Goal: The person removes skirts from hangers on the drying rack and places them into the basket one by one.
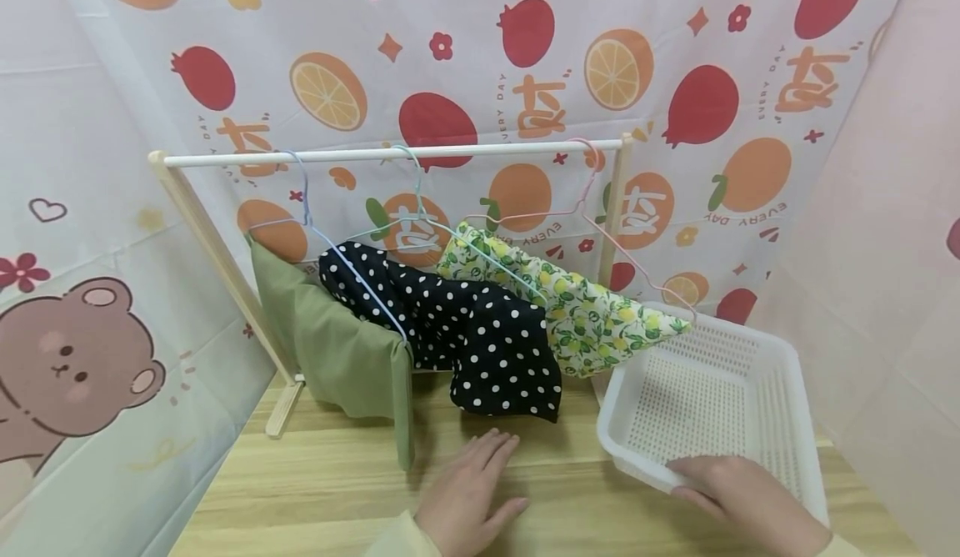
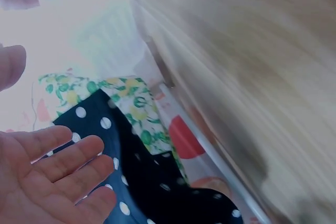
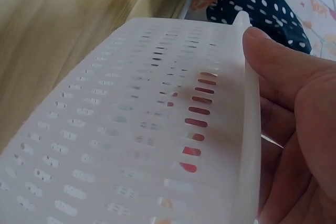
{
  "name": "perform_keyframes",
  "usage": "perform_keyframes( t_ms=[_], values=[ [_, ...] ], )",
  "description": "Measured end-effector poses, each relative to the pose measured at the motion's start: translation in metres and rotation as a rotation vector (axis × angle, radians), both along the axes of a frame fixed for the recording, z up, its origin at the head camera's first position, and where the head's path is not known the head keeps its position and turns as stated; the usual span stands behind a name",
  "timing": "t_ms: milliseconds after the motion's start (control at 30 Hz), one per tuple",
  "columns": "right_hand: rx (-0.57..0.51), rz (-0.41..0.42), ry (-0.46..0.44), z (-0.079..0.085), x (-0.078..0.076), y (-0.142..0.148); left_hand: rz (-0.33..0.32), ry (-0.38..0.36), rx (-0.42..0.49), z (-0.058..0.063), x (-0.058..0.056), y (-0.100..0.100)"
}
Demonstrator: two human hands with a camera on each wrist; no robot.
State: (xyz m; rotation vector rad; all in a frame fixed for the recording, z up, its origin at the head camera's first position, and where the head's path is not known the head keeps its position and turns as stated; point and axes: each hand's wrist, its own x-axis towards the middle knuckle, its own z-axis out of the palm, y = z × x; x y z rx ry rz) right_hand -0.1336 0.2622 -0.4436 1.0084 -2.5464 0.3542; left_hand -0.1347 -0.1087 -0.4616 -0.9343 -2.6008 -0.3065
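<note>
My right hand (image 1: 750, 494) grips the near rim of a white perforated plastic basket (image 1: 806, 424); in the right wrist view the thumb lies along one side of the rim (image 3: 252, 129) and the fingers along the other. The basket's bottom shows bare. My left hand (image 1: 468, 499) is low over the wooden table, its fingers extended and holding nothing. Just beyond its fingertips hangs a black cloth with white dots (image 1: 506, 348) on a light-blue hanger (image 1: 417, 198). A green cloth (image 1: 345, 361) hangs to its left, and a lemon-print cloth (image 1: 592, 323) hangs to its right.
The rack's white rail (image 1: 487, 151) runs across on wooden posts (image 1: 225, 269). A blue hanger (image 1: 306, 194) holds the green cloth and a pink hanger (image 1: 588, 182) the lemon-print one. Fruit-print curtain (image 1: 465, 57) stands behind; a bear-print sheet (image 1: 75, 357) borders the left.
</note>
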Motion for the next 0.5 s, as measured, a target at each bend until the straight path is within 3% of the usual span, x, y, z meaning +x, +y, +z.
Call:
perform_keyframes(
  t_ms=[233, 500],
  values=[
    [0.025, -0.014, -0.111, 0.0, 0.005, -0.013, -0.043, -0.016, 0.003, 0.005, -0.002, 0.021],
    [0.018, 0.026, -0.082, 0.002, 0.008, -0.027, -0.089, -0.018, -0.018, 0.007, -0.002, 0.046]
  ],
)
